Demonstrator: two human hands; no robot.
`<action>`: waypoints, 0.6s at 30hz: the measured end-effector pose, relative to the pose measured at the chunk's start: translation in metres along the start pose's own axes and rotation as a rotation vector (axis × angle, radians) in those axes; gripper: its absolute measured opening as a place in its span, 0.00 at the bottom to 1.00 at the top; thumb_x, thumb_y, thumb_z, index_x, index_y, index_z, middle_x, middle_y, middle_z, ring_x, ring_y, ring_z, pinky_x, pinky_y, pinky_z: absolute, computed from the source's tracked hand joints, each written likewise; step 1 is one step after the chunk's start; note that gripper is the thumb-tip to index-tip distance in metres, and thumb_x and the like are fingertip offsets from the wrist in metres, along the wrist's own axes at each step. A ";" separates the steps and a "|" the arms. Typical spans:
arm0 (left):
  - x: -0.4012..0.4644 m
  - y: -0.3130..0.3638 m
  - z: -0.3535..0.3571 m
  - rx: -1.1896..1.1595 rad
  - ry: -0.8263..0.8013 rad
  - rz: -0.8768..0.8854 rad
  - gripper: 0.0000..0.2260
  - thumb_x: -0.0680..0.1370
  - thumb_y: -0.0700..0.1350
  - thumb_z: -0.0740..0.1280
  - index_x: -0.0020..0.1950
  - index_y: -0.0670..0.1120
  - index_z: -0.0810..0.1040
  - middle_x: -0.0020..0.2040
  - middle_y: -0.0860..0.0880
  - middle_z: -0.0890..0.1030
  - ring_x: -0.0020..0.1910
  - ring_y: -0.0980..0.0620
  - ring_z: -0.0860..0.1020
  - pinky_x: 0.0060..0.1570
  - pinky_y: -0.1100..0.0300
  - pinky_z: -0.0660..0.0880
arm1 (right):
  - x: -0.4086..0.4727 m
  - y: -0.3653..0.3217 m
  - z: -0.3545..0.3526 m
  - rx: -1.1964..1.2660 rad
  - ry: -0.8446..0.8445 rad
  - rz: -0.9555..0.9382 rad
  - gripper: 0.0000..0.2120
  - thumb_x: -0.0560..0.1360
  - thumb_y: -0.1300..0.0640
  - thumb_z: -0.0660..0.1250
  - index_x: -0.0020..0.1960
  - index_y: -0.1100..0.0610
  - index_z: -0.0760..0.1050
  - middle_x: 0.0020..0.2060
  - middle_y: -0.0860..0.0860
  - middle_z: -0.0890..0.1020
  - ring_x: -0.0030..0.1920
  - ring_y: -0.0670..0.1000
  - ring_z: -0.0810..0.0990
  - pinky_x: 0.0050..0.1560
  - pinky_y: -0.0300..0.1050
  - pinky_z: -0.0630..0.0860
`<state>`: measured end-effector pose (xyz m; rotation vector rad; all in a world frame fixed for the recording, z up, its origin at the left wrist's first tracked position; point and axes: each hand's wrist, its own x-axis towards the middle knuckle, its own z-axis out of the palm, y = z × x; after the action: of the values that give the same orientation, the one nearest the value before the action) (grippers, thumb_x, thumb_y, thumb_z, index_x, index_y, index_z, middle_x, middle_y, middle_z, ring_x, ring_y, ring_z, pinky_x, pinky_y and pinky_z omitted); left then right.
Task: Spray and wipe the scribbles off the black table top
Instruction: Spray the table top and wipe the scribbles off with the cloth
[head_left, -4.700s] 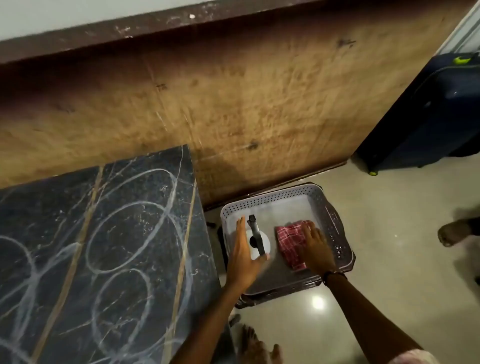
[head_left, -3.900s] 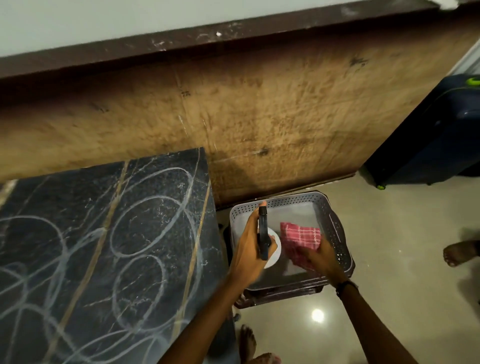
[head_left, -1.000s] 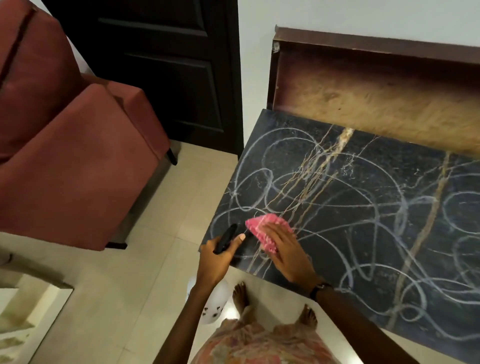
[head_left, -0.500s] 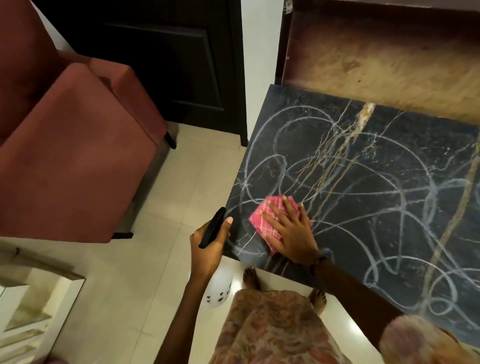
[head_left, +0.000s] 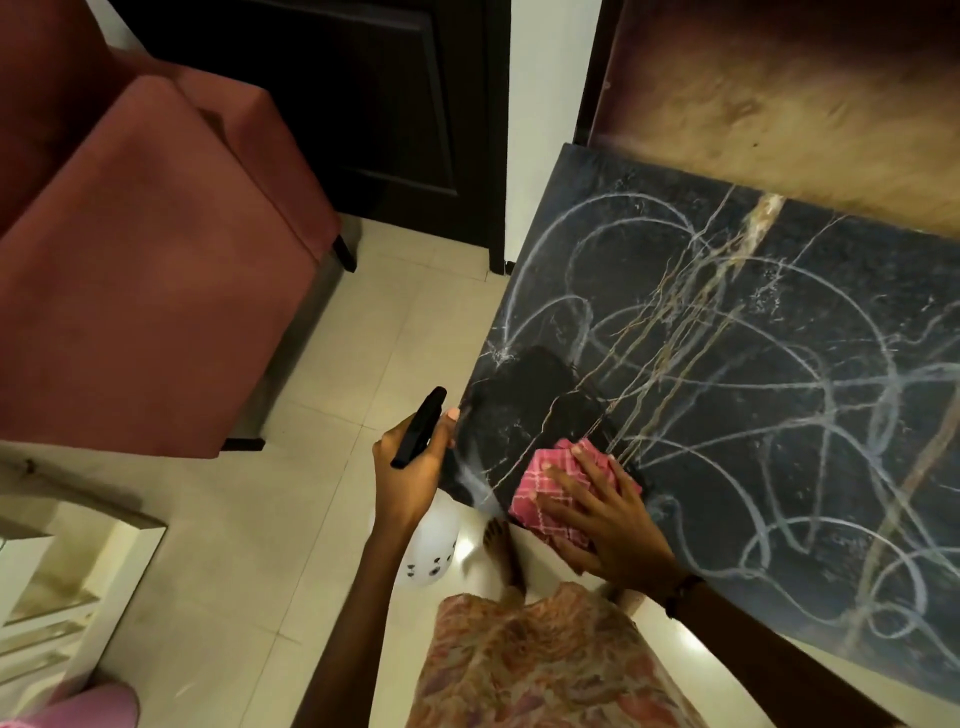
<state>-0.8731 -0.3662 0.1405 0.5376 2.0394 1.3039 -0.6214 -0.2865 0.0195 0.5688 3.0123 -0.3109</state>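
Our right hand (head_left: 602, 514) lies flat with fingers spread on the pink cloth (head_left: 558, 491), pressing it onto the black table (head_left: 753, 415) at its near left corner, where the cloth overhangs the front edge. Our left hand (head_left: 410, 467) is wrapped around the black head of the white sprayer (head_left: 428, 545), held just off the table's left edge. A dark clean patch (head_left: 535, 395) sits beyond the cloth, and pale scribbles (head_left: 779, 374) loop over the rest of the table.
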 end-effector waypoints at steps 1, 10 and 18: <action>0.002 0.001 0.000 -0.002 0.000 -0.006 0.11 0.74 0.54 0.68 0.37 0.49 0.77 0.32 0.33 0.72 0.22 0.55 0.65 0.27 0.58 0.66 | 0.004 0.008 -0.004 -0.007 -0.003 0.009 0.27 0.77 0.36 0.52 0.75 0.40 0.59 0.78 0.51 0.56 0.77 0.62 0.51 0.73 0.68 0.53; 0.010 0.000 -0.006 -0.009 -0.012 -0.003 0.07 0.73 0.56 0.68 0.34 0.62 0.78 0.33 0.35 0.75 0.22 0.56 0.67 0.27 0.58 0.66 | 0.171 0.021 -0.033 -0.036 -0.047 0.294 0.34 0.72 0.36 0.65 0.75 0.45 0.61 0.76 0.56 0.61 0.76 0.67 0.53 0.70 0.75 0.51; 0.029 0.001 -0.007 -0.018 -0.008 -0.043 0.08 0.74 0.54 0.69 0.34 0.61 0.80 0.26 0.54 0.76 0.20 0.59 0.69 0.27 0.64 0.67 | 0.076 -0.018 -0.006 -0.005 -0.036 0.020 0.28 0.76 0.34 0.54 0.74 0.41 0.60 0.77 0.53 0.59 0.77 0.64 0.51 0.72 0.71 0.53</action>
<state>-0.8983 -0.3520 0.1346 0.4879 2.0197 1.2916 -0.6984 -0.2744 0.0217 0.5866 2.9702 -0.3088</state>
